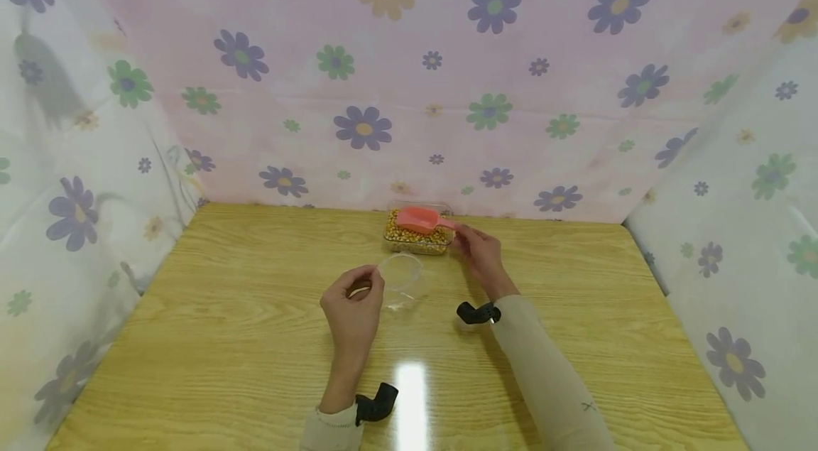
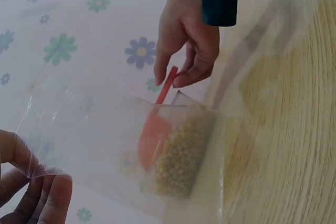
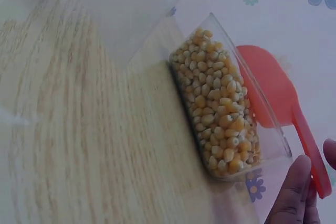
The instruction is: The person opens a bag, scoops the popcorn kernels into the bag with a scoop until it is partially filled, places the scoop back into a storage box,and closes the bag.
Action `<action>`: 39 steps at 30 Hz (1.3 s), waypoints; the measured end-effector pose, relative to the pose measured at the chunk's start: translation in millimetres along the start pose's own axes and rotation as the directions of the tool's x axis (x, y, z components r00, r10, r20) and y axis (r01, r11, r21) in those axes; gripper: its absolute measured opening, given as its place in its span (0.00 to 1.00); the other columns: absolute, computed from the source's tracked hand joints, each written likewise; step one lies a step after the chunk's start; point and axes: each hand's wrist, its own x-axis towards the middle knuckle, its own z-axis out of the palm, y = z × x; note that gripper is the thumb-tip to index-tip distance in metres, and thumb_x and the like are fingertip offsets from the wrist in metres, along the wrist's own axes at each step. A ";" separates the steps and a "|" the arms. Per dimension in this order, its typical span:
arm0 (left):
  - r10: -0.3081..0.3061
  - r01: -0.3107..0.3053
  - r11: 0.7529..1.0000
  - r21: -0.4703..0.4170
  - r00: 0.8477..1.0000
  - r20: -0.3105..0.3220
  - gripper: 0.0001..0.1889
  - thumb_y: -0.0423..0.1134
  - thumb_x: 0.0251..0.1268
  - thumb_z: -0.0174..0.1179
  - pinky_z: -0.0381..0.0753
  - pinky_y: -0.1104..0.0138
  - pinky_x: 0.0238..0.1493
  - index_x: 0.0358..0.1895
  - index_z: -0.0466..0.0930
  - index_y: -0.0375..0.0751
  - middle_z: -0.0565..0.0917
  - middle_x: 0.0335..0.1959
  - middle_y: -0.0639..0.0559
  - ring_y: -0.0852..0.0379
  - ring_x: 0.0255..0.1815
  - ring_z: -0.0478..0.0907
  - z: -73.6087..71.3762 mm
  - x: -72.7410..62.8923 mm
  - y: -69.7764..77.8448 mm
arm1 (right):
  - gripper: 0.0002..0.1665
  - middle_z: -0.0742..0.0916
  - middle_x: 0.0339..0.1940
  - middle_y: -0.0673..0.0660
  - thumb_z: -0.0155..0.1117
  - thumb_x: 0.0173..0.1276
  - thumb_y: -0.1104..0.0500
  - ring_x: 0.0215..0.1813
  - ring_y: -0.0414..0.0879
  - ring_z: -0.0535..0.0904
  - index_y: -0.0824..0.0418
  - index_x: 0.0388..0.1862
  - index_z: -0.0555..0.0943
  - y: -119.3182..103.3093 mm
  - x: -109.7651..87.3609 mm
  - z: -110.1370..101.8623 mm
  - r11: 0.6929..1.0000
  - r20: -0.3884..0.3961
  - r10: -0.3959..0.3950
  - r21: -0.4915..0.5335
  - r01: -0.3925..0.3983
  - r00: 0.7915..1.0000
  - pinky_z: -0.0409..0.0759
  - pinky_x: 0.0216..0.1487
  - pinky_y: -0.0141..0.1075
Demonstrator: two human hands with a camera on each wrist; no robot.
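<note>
My left hand (image 1: 353, 309) pinches the edge of a clear plastic bag (image 1: 404, 288) between thumb and fingers. The bag's mouth gapes toward the far side, and in the left wrist view its film spreads across much of the picture. Beyond it, my right hand (image 1: 482, 257) holds a red scoop (image 1: 418, 219) by the end of its handle. The scoop's bowl is over a clear rectangular box (image 1: 417, 248) of yellow corn kernels (image 3: 215, 103). In the right wrist view, thumb and fingers lie on either side of the handle.
The wood-grain table (image 1: 243, 344) runs back to a flowered cloth (image 1: 287, 82) that hangs behind and at both sides. The box stands by the table's far edge. A black band with a curved mount (image 1: 377, 403) sits on each wrist.
</note>
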 end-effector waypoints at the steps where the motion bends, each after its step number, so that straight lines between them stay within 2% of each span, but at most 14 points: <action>1: -0.001 0.001 1.000 0.003 1.000 0.000 0.04 0.17 0.60 0.62 0.85 0.75 0.29 0.35 0.86 0.19 0.86 0.31 0.30 0.56 0.28 0.84 -0.3 0.4 0.3 | 0.09 0.87 0.33 0.50 0.65 0.74 0.61 0.34 0.37 0.85 0.65 0.47 0.84 -0.7 0.5 1.0 1.000 -0.006 -0.008 -0.007 0.007 1.000 0.86 0.49 0.32; 3: -0.006 0.006 1.000 0.013 1.000 -0.005 0.04 0.17 0.60 0.62 0.85 0.75 0.29 0.35 0.86 0.19 0.86 0.31 0.30 0.56 0.28 0.84 -0.8 1.0 -0.4 | 0.11 0.88 0.35 0.50 0.66 0.73 0.62 0.37 0.37 0.86 0.67 0.50 0.83 -1.8 1.7 3.1 1.000 -0.018 -0.022 -0.014 0.022 1.000 0.86 0.53 0.33; 5: -0.012 0.012 1.000 0.025 1.000 -0.011 0.04 0.17 0.60 0.63 0.85 0.75 0.29 0.35 0.86 0.20 0.86 0.31 0.30 0.55 0.28 0.84 -1.0 1.3 -5.1 | 0.09 0.89 0.35 0.51 0.66 0.73 0.63 0.40 0.39 0.88 0.67 0.48 0.82 -3.0 2.5 4.8 0.999 -0.030 -0.037 0.001 0.037 0.999 0.85 0.53 0.33; 8: -0.013 0.014 0.999 0.043 1.000 -0.016 0.04 0.18 0.60 0.64 0.85 0.74 0.28 0.35 0.87 0.21 0.87 0.31 0.31 0.54 0.28 0.84 -1.3 0.8 -18.8 | 0.05 0.90 0.33 0.52 0.65 0.74 0.64 0.39 0.41 0.89 0.66 0.41 0.82 -4.6 2.7 6.6 0.997 -0.054 -0.067 0.031 0.069 0.996 0.87 0.48 0.31; 12: -0.018 0.019 0.999 0.045 1.000 -0.012 0.04 0.19 0.61 0.65 0.85 0.74 0.29 0.35 0.88 0.25 0.87 0.31 0.34 0.58 0.29 0.84 -1.0 -1.0 -35.2 | 0.06 0.90 0.30 0.52 0.65 0.74 0.63 0.37 0.41 0.89 0.66 0.37 0.80 -8.1 1.9 7.1 0.993 -0.072 -0.113 0.034 0.115 0.991 0.87 0.45 0.30; 16: -0.019 0.019 1.000 0.018 1.000 -0.001 0.04 0.22 0.61 0.66 0.86 0.74 0.30 0.36 0.89 0.28 0.88 0.32 0.36 0.60 0.29 0.84 -1.4 -2.5 -40.2 | 0.09 0.90 0.31 0.53 0.65 0.74 0.63 0.39 0.43 0.89 0.69 0.43 0.81 -11.4 0.5 7.6 0.984 -0.052 -0.176 -0.018 0.175 0.983 0.87 0.45 0.32; 19: -0.015 0.015 1.000 0.006 1.000 0.005 0.04 0.22 0.61 0.67 0.86 0.74 0.29 0.37 0.89 0.28 0.88 0.32 0.36 0.60 0.29 0.84 -2.1 -3.4 -42.5 | 0.13 0.91 0.35 0.60 0.66 0.73 0.63 0.38 0.45 0.90 0.74 0.47 0.82 -13.7 -1.5 7.7 0.961 -0.004 -0.252 -0.119 0.249 0.968 0.88 0.44 0.34; 23: -0.022 0.022 1.000 0.008 1.000 -0.002 0.03 0.22 0.61 0.67 0.85 0.75 0.29 0.36 0.89 0.27 0.88 0.31 0.37 0.61 0.29 0.83 -3.6 -3.3 -42.9 | 0.16 0.88 0.43 0.75 0.65 0.74 0.63 0.40 0.53 0.90 0.78 0.49 0.83 -19.0 -6.6 9.8 0.894 0.097 -0.353 -0.259 0.366 0.931 0.89 0.43 0.38; 26: -0.026 0.026 1.000 0.010 1.000 -0.002 0.03 0.22 0.61 0.67 0.86 0.74 0.30 0.36 0.89 0.28 0.88 0.31 0.37 0.62 0.29 0.83 -5.4 -2.5 -42.5 | 0.16 0.85 0.45 0.81 0.64 0.74 0.64 0.40 0.56 0.90 0.78 0.49 0.83 -24.7 -10.6 13.3 0.844 0.142 -0.412 -0.313 0.436 0.900 0.89 0.42 0.37; 30: -0.019 0.019 1.000 0.021 1.000 -0.003 0.03 0.24 0.62 0.67 0.86 0.74 0.30 0.36 0.89 0.30 0.88 0.30 0.39 0.62 0.30 0.84 -7.6 -2.5 -42.2 | 0.13 0.85 0.43 0.81 0.64 0.74 0.65 0.34 0.44 0.90 0.77 0.45 0.84 -33.5 -16.2 16.5 0.792 0.169 -0.467 -0.357 0.496 0.868 0.89 0.40 0.35; 33: -0.008 0.008 0.999 0.034 1.000 -0.009 0.03 0.24 0.63 0.67 0.86 0.74 0.30 0.37 0.89 0.29 0.88 0.31 0.38 0.62 0.30 0.84 -8.7 -3.2 -42.2 | 0.13 0.86 0.41 0.79 0.62 0.75 0.65 0.31 0.35 0.87 0.77 0.43 0.84 -41.9 -24.6 18.7 0.748 0.203 -0.488 -0.404 0.526 0.849 0.89 0.42 0.40; 35: -0.008 0.008 0.999 0.031 1.000 -0.007 0.03 0.24 0.63 0.67 0.86 0.74 0.30 0.37 0.89 0.29 0.88 0.31 0.37 0.63 0.30 0.84 -8.9 -3.9 -41.9 | 0.12 0.87 0.38 0.77 0.61 0.75 0.66 0.29 0.32 0.85 0.78 0.41 0.83 -51.4 -37.7 23.5 0.689 0.231 -0.519 -0.458 0.562 0.823 0.89 0.41 0.38; 39: -0.018 0.018 1.000 0.007 1.000 0.003 0.03 0.24 0.64 0.66 0.86 0.74 0.30 0.37 0.89 0.27 0.87 0.33 0.34 0.63 0.30 0.84 -8.1 -4.3 -42.4 | 0.10 0.88 0.33 0.69 0.61 0.75 0.66 0.30 0.46 0.86 0.73 0.37 0.84 -58.9 -41.8 24.0 0.531 0.280 -0.620 -0.538 0.655 0.733 0.85 0.33 0.29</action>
